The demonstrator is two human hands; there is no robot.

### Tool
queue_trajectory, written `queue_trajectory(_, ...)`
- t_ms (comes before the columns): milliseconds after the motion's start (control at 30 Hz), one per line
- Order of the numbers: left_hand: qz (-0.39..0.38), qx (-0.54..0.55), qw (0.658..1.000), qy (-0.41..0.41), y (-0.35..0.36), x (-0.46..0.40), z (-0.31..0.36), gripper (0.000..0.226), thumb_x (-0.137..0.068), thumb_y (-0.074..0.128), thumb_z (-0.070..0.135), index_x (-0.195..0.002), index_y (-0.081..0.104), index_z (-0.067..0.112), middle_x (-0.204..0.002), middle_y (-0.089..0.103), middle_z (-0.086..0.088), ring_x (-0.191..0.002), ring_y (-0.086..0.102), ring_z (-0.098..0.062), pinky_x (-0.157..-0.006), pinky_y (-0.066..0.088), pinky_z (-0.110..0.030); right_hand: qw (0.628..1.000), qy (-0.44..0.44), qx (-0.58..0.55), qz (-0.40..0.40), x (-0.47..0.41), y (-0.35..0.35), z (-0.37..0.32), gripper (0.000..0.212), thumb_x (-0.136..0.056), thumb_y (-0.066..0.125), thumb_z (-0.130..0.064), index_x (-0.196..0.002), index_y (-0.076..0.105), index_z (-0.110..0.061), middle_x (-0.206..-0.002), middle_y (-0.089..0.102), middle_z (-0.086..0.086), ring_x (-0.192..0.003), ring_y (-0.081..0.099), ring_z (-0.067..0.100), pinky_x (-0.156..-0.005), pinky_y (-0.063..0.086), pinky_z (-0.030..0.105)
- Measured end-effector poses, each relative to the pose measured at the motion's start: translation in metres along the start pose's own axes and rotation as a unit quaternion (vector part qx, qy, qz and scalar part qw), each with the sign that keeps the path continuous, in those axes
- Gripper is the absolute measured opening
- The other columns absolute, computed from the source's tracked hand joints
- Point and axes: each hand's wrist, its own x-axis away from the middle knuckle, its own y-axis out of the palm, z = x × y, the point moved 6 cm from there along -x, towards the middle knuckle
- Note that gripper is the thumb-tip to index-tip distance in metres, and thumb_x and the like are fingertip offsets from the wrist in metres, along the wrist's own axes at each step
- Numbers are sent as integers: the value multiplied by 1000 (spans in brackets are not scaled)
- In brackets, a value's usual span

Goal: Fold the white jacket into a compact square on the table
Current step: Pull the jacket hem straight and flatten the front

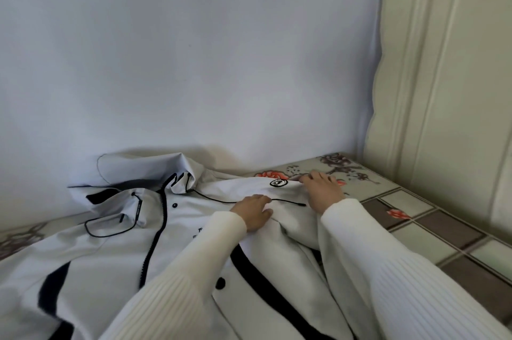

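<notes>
Lying spread over the table (432,217), the white jacket (110,251) reaches from under both hands out to the far left, its hood (133,173) bunched against the wall (194,48) beyond the left hand; the left hand (253,210) rests palm-down on the jacket's chest, fingers lightly bent and flat on the cloth, just beside the black drawcord (288,202) that runs between the two hands; the right hand (322,187) lies further out and to the right, fingers on the jacket's edge close to a round black badge (278,182), though whether they pinch the fabric or only press it cannot be told; both arms wear ribbed white sleeves (388,270); a dark zip line (155,231) runs down the jacket left of the left hand; the table surface shows to the right of the right hand, covered in a pattern of pale and brown squares with red and grey flowers; a plain bluish-white wall stands behind the hands; a cream panelled surface (443,76) rises on the right.
</notes>
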Motion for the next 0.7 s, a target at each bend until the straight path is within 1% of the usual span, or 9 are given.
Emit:
queue_trajectory(100,11,5,1000,27,3,15,24,44,-99,38,27,-141,37,15,-150,34,-6,-138,31,-25,-113,27,-34,1000,1,-13,-21,15,-12,4,50,-85,44,0,-132,45,-18,-137,42,8,-133,35,24,-107,27,38)
queue_trajectory(200,16,12,998,52,7,33,52,39,-97,42,25,-135,46,15,-144,40,-7,-134,35,-25,-111,31,-36,999,5,-32,-29,31,-25,9,46,-87,43,-1,-130,47,-16,-139,43,8,-132,38,24,-107,29,36)
queue_trajectory(300,2,17,997,71,10,45,74,35,-96,44,26,-129,52,15,-136,46,-9,-129,39,-26,-109,34,-38,997,15,-57,-46,46,-36,14,41,-89,41,-1,-127,50,-15,-135,49,7,-126,45,24,-101,36,33)
queue_trajectory(367,-8,25,997,72,15,57,89,34,-96,45,28,-126,53,14,-132,51,-9,-125,44,-25,-105,37,-37,995,28,-71,-59,58,-41,20,39,-90,41,-3,-124,52,-16,-132,52,7,-120,50,25,-97,40,32)
queue_trajectory(467,-47,32,997,53,27,67,102,39,-96,44,35,-127,49,13,-129,58,-9,-123,48,-26,-103,38,-34,994,36,-74,-74,75,-44,26,36,-90,40,-4,-120,55,-17,-132,52,6,-120,50,26,-96,40,30)
queue_trajectory(567,-72,37,996,34,39,75,110,51,-94,45,42,-135,38,13,-131,57,-13,-124,49,-28,-106,38,-36,993,40,-77,-83,89,-44,30,35,-91,38,-5,-117,58,-17,-132,51,7,-123,48,25,-98,40,33)
queue_trajectory(633,-76,61,995,31,44,80,115,61,-92,49,43,-141,29,12,-132,56,-16,-125,49,-30,-107,37,-37,991,39,-84,-92,98,-42,33,34,-91,38,-6,-115,59,-16,-130,52,8,-123,49,26,-100,42,35)
queue_trajectory(700,-81,81,993,36,48,84,121,65,-90,55,38,-142,26,12,-130,56,-19,-123,50,-31,-105,38,-36,989,39,-91,-108,106,-38,35,34,-91,39,-6,-116,60,-15,-130,52,9,-122,50,26,-102,42,36)
